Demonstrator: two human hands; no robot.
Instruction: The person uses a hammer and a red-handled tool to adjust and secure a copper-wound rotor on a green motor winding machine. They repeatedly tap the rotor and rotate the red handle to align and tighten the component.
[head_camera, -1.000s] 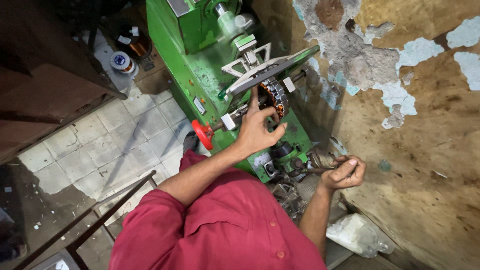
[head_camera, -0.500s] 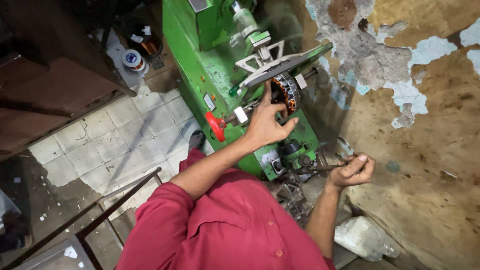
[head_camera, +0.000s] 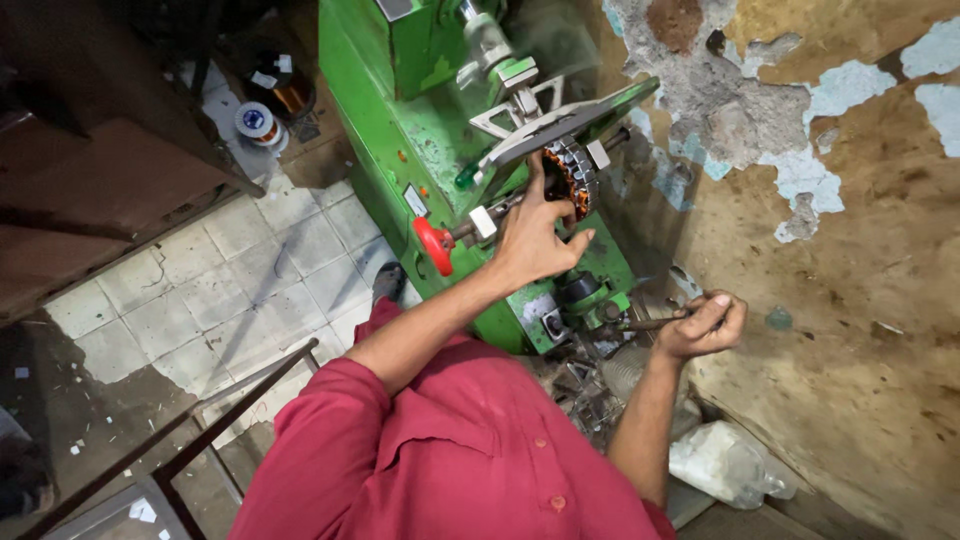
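Note:
A green winding machine (head_camera: 430, 130) stands in front of me. A round stator core with copper windings (head_camera: 572, 175) is mounted on it under a grey metal arm (head_camera: 570, 125). My left hand (head_camera: 535, 235) reaches up to the core, its fingers touching the lower left rim. My right hand (head_camera: 705, 325) is closed on a thin metal crank handle (head_camera: 645, 323) at the machine's lower right end. A red knob (head_camera: 435, 245) sticks out of the machine just left of my left wrist. My red shirt fills the bottom of the view.
A peeling wall (head_camera: 830, 200) rises on the right. Tiled floor (head_camera: 230, 300) lies to the left, with spools of copper wire (head_camera: 262, 118) at the back. A dark metal frame (head_camera: 215, 425) and a crumpled plastic bag (head_camera: 725, 462) are close to me.
The view has shifted slightly. My left hand stays on the stator core and my right hand stays closed on the crank handle, at nearly the same spots.

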